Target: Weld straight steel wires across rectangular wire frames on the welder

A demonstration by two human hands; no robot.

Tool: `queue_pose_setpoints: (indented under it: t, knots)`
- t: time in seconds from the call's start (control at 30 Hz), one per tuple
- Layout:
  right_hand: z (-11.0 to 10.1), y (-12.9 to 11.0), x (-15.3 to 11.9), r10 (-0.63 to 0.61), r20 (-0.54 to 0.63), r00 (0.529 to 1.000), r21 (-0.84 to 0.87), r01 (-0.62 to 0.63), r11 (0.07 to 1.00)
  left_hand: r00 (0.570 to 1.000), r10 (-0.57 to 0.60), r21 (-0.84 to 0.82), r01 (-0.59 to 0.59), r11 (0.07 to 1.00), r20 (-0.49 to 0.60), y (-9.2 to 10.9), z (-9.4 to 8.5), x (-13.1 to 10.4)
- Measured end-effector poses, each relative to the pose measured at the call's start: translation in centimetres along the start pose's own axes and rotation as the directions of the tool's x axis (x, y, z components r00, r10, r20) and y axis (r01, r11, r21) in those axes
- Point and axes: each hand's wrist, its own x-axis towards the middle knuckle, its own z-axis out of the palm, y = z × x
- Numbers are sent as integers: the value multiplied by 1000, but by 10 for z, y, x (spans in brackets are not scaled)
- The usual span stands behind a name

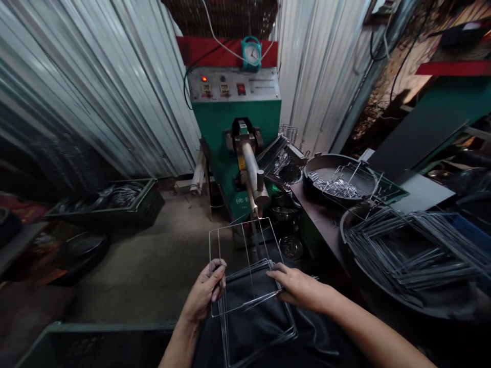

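Observation:
My left hand (pixel 209 286) is closed on the left side of a rectangular wire frame (pixel 250 266) that has thin inner wires. My right hand (pixel 297 287) has its fingers closed at the frame's lower right side. The frame's far edge touches or nearly touches the tip of the welding machine's electrode (pixel 260 210). Below it, several more wire frames (pixel 293 329) lie stacked on a dark apron (pixel 257 319) over the lap.
A green machine (pixel 215 122) stands ahead. To the right, a round pan (pixel 310 168) holds small wire pieces, and a larger tub (pixel 345 225) holds bent wire frames. Green crates stand at left (pixel 148 204) and lower left (pixel 57 329).

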Motion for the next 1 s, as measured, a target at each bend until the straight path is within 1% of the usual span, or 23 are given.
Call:
queue_pose_setpoints:
  t: [0.17, 0.27, 0.4, 0.6, 0.73, 1.0]
  knots:
    - [-4, 1, -8, 5, -21, 1000, 19, -4, 1000, 1000, 4, 12, -4, 1000, -6, 1, 5, -4]
    - [-6, 1, -10, 17, -14, 1000, 3, -17, 1000, 1000, 4, 9, -4, 1000, -3, 0, 7, -6]
    - [-6, -1, -9, 42, 13, 999, -44, -41, 998, 1000, -2, -4, 2, 1000, 3, -2, 8, -7]
    - [-13, -6, -9, 21, 15, 1000, -46, -20, 999, 1000, 7, -13, -7, 1000, 9, -4, 6, -8]
    - [-18, -8, -6, 25, 30, 999, -79, -23, 997, 1000, 24, -20, -23, 1000, 18, -4, 5, -7]
    - [-22, -4, -2, -3, 23, 1000, -81, 5, 997, 999, 13, -50, -12, 999, 29, -1, 9, -3]
